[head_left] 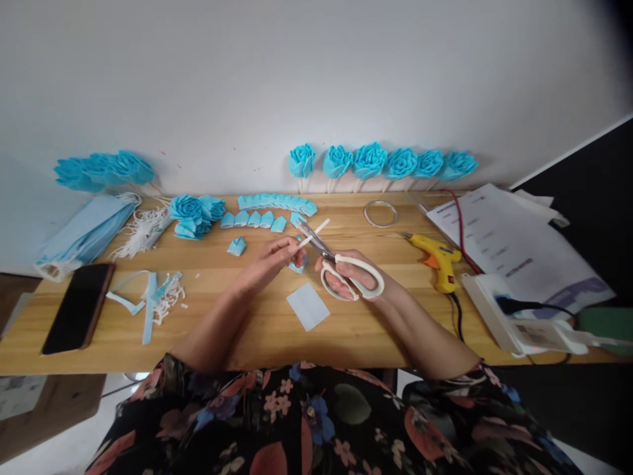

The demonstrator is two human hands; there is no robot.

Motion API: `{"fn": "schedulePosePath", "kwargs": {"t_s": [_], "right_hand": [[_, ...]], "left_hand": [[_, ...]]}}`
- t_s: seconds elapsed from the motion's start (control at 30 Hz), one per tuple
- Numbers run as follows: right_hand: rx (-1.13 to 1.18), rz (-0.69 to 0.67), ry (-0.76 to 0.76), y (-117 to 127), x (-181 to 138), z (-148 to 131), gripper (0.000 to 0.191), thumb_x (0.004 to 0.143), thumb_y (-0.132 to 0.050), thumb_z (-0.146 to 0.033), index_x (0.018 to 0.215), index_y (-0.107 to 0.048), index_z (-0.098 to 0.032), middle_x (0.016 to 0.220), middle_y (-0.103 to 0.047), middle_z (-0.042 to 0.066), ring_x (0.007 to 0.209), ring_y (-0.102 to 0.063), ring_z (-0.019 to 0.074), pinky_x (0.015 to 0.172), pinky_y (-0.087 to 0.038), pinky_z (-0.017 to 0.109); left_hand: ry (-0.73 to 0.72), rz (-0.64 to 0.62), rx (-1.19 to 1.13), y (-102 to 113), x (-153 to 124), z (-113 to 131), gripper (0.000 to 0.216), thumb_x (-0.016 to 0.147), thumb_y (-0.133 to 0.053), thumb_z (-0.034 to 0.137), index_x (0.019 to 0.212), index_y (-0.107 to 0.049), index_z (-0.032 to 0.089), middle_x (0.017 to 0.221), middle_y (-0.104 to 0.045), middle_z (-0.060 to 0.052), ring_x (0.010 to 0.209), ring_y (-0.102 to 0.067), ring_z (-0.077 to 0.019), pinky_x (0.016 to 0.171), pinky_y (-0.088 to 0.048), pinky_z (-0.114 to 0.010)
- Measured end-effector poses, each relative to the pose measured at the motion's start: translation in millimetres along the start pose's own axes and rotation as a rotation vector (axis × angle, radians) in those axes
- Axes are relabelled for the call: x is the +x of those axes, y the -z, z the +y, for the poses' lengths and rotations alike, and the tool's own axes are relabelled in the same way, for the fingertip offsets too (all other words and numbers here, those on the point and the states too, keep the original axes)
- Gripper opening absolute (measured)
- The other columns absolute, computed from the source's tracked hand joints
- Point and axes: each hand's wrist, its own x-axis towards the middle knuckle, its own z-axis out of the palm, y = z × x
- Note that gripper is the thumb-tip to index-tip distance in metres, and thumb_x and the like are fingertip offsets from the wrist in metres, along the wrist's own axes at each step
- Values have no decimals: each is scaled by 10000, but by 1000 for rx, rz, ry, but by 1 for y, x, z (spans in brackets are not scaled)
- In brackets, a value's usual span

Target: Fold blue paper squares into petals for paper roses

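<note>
My right hand (349, 274) grips a pair of white-handled scissors (363, 276), fingers through the loops, blades pointing up and left. Between the fingertips of my left hand (271, 260) is a thin white strip (322, 225), which crosses the scissor blades. Below the hands a pale square piece of fabric (307, 307) lies on the wooden table (257, 343). A folded blue piece (237, 246) sits left of my left hand. Another small blue piece (298, 265) is partly hidden beneath the hands.
Folded blue petals (254, 219) line the table's back, near blue flowers (190, 214). Several stemmed flowers (370, 160) lean on the wall. At right lie a yellow glue gun (438, 257), a power strip (519, 330) and a tape ring (380, 214); at left, a phone (79, 307), masks (91, 227) and scraps (161, 297).
</note>
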Motion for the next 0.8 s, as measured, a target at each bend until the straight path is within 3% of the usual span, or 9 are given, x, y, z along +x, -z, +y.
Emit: {"fn": "schedulePosePath", "kwargs": {"t_s": [0.23, 0.37, 0.47, 0.53, 0.6, 0.7, 0.8], "right_hand": [[-106, -107, -17, -5, -3, -12, 548, 746, -786, -586, 1032, -644, -140, 657, -550, -46, 443, -433, 49, 380, -318, 175], [-180, -44, 134, 3, -7, -22, 536, 725, -807, -572, 1036, -642, -168, 706, -564, -37, 519, -460, 61, 440, -344, 180], [-178, 99, 278, 17, -9, -31, 560, 742, -760, -640, 1036, -613, -186, 703, -565, -30, 500, -451, 69, 436, -323, 202], [-194, 176, 287, 24, -10, -35, 588, 719, -762, -664, 1028, -603, -190, 698, -571, -26, 492, -451, 76, 429, -318, 217], [-219, 240, 240, 28, -9, -38, 622, 679, -789, -664, 1027, -602, -184, 690, -572, -27, 487, -453, 78, 424, -315, 220], [-264, 281, 170, 28, -6, -37, 648, 658, -800, -653, 1041, -603, -169, 684, -566, -30, 485, -457, 74, 427, -326, 218], [-311, 277, 151, 24, -3, -33, 624, 665, -790, -641, 1029, -595, -173, 694, -555, -33, 512, -473, 79, 444, -353, 217]], "left_hand": [[-31, 160, 246, -3, 10, 6, 366, 810, -727, 519, 717, -701, 165, 717, -621, -24, 682, -525, -148, 669, -425, -275], [-148, 114, 533, -24, 38, 6, 341, 872, -640, 475, 725, -720, 178, 760, -667, -46, 739, -592, -188, 712, -476, -309], [-240, -16, 787, -41, 59, 5, 254, 920, -586, 366, 994, -758, 195, 1020, -727, -86, 988, -651, -247, 892, -498, -362], [-270, -12, 907, -47, 65, 4, 367, 905, -613, 350, 1236, -688, 211, 1258, -677, -107, 1139, -623, -273, 953, -485, -375], [-259, 109, 882, -47, 63, 5, 402, 928, -577, 369, 1281, -655, 192, 1241, -679, -118, 1079, -644, -256, 896, -500, -353], [-222, 316, 603, -42, 50, 12, 359, 956, -519, 431, 1095, -705, 157, 888, -700, -66, 734, -622, -169, 677, -481, -284], [-229, 368, 350, -41, 36, 26, 352, 912, -587, 488, 994, -697, 163, 743, -624, -8, 563, -493, -108, 541, -398, -247]]}}
